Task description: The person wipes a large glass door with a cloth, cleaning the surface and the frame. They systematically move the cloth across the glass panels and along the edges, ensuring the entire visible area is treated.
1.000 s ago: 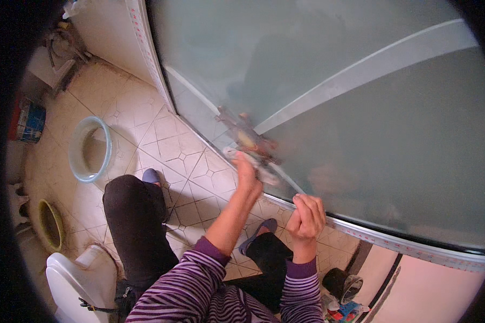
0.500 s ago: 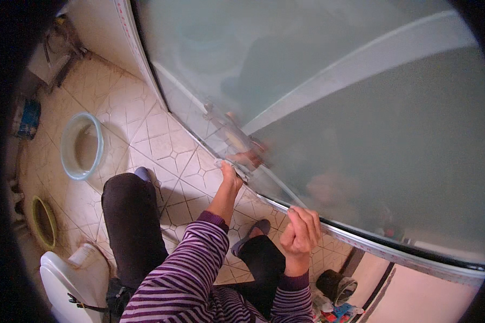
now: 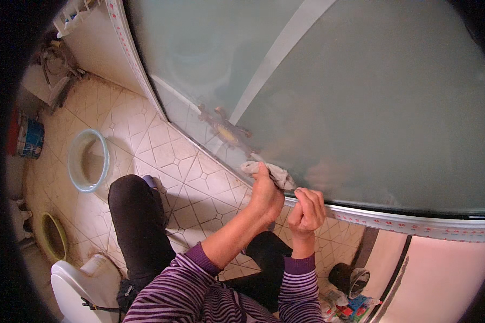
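Observation:
My left hand (image 3: 267,194) is closed around a crumpled pale grey rag (image 3: 279,175), held against the lower part of a frosted glass shower panel (image 3: 382,129). Just to the right, my right hand (image 3: 307,209) is curled with thumb and forefinger pinched together beside the rag's pointed end. Whatever it pinches is too small or hidden to make out. A curved silvery metal rail (image 3: 377,216) with red markings runs along the panel's edge, passing behind both hands. A lizard-shaped decoration (image 3: 226,132) and a pale curved band show on the glass.
On the tiled floor (image 3: 186,161) at left stand a pale blue basin (image 3: 106,161) and a yellow-green basin (image 3: 63,237). A white toilet (image 3: 86,288) is at lower left. A dark bin (image 3: 342,279) lies beside colourful packaging (image 3: 355,307) at lower right. A blue bucket (image 3: 33,139) stands far left.
My left hand and the rag have moved right along the glass edge, close to my right hand. My right hand stays pinched, slightly higher in view. The whole view has shifted.

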`<action>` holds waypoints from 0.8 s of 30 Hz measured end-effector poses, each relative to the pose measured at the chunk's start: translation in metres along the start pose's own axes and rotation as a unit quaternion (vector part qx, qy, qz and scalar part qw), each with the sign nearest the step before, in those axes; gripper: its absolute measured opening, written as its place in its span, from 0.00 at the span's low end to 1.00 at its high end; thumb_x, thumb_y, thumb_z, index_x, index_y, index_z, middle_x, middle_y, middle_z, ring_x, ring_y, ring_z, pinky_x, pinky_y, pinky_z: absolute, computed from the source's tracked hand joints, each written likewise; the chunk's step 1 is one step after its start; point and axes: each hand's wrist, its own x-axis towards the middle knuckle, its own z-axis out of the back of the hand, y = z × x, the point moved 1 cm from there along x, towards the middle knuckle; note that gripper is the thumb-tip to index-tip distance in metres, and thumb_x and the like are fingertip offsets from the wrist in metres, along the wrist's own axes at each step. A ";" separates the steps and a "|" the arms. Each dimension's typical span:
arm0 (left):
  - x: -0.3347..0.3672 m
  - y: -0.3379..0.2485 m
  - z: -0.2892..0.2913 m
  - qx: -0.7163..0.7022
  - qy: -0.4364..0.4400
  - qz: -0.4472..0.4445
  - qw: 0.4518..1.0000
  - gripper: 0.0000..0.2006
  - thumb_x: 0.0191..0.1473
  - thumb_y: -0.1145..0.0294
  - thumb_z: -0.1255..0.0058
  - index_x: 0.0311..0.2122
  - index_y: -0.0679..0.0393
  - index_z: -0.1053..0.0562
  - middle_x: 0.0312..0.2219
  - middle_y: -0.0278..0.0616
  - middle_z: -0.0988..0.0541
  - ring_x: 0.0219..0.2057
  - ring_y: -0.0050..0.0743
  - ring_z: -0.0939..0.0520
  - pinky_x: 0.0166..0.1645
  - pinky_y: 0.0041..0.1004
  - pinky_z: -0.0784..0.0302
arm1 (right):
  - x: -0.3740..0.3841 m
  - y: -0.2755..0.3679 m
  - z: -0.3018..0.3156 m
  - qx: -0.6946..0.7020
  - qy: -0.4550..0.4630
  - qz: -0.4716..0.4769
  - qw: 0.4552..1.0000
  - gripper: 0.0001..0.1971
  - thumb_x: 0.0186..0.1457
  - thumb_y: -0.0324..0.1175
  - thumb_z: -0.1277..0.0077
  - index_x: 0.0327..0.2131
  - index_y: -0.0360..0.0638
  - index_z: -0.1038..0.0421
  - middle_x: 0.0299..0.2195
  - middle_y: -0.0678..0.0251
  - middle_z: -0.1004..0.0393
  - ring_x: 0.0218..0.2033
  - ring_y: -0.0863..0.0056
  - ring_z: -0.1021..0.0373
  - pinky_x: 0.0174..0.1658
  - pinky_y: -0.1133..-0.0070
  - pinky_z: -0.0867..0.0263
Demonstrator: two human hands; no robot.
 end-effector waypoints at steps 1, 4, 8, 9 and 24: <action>-0.005 0.000 -0.006 -0.001 -0.013 0.000 1.000 0.19 0.66 0.52 0.74 0.47 0.53 0.34 0.41 0.34 0.28 0.41 0.31 0.28 0.50 0.35 0.33 | 0.001 0.000 0.001 -0.002 -0.001 0.000 1.000 0.10 0.44 0.15 0.57 0.31 0.33 0.27 0.29 0.55 0.25 0.29 0.58 0.28 0.34 0.71 0.31; -0.003 0.002 -0.008 0.016 -0.054 -0.045 0.997 0.20 0.65 0.50 0.73 0.47 0.53 0.34 0.41 0.35 0.28 0.42 0.33 0.29 0.50 0.37 0.32 | 0.001 0.001 0.002 -0.007 -0.002 -0.002 1.000 0.11 0.44 0.15 0.57 0.31 0.33 0.27 0.29 0.55 0.25 0.29 0.59 0.28 0.34 0.71 0.31; 0.046 -0.007 0.031 -0.002 -0.061 -0.027 0.998 0.23 0.64 0.47 0.73 0.51 0.53 0.36 0.45 0.40 0.29 0.45 0.40 0.28 0.50 0.42 0.30 | -0.003 -0.002 0.011 -0.044 -0.002 -0.006 0.999 0.08 0.45 0.19 0.55 0.30 0.34 0.26 0.29 0.57 0.24 0.29 0.60 0.28 0.33 0.71 0.30; 0.067 -0.010 0.058 -0.006 -0.070 -0.009 0.997 0.24 0.64 0.47 0.74 0.54 0.52 0.37 0.47 0.42 0.30 0.46 0.42 0.28 0.50 0.43 0.29 | -0.002 0.001 0.013 -0.045 0.004 -0.012 0.999 0.09 0.45 0.17 0.56 0.30 0.33 0.26 0.29 0.56 0.25 0.29 0.60 0.28 0.33 0.71 0.30; 0.182 0.006 0.191 -0.062 0.011 -0.007 0.998 0.15 0.59 0.62 0.62 0.44 0.62 0.30 0.39 0.47 0.24 0.40 0.45 0.23 0.48 0.42 0.25 | -0.007 -0.002 0.020 -0.062 0.015 -0.022 0.998 0.10 0.45 0.17 0.57 0.31 0.33 0.26 0.29 0.55 0.25 0.29 0.59 0.28 0.35 0.71 0.31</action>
